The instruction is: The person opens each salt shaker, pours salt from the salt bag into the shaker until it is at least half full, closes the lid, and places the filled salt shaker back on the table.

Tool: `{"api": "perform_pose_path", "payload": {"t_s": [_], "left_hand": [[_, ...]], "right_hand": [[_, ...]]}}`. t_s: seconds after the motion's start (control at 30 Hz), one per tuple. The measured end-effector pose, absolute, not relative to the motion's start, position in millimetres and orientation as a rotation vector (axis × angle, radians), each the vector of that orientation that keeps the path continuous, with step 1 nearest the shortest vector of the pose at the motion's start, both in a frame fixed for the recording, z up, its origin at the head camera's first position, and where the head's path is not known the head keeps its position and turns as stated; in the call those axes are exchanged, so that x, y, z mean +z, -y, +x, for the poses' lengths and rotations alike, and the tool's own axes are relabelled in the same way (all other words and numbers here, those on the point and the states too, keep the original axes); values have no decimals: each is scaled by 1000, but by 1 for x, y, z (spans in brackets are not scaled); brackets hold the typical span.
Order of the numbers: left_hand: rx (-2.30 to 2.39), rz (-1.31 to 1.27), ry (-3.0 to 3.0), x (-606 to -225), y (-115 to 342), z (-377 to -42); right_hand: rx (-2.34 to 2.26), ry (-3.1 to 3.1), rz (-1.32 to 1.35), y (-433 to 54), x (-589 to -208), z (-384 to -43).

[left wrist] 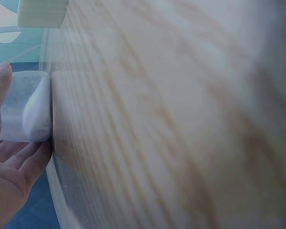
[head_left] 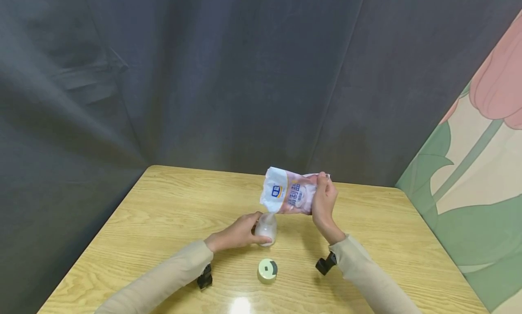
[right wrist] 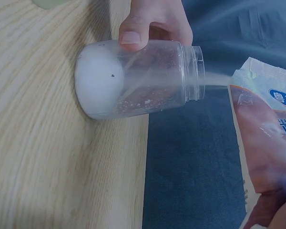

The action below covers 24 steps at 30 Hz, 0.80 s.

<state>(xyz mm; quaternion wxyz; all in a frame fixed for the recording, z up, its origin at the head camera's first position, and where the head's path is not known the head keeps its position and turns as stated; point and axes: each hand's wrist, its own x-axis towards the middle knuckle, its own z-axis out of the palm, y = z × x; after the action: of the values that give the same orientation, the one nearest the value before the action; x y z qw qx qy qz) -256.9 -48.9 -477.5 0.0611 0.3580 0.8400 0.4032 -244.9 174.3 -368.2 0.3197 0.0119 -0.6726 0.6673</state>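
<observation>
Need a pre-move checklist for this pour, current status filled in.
1. Left hand holding the jar: ok.
2. Jar base on the table: ok.
3. Right hand gripping the bag: ok.
4. White stream entering the jar's mouth: ok.
5. Jar full: not ok, white contents only in the lower part.
6. Amount left in bag: cannot tell.

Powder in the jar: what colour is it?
White; the powder shows best in the right wrist view.
</observation>
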Motion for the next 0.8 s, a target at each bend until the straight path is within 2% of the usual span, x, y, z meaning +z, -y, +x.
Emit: {"api": "perform_pose_path", "payload": {"t_s": [0.8], "left_hand": [[1210,1088,-2553,-476,48,-255]], "right_hand": [[1755,1742,70,-173,-366,-244]]}}
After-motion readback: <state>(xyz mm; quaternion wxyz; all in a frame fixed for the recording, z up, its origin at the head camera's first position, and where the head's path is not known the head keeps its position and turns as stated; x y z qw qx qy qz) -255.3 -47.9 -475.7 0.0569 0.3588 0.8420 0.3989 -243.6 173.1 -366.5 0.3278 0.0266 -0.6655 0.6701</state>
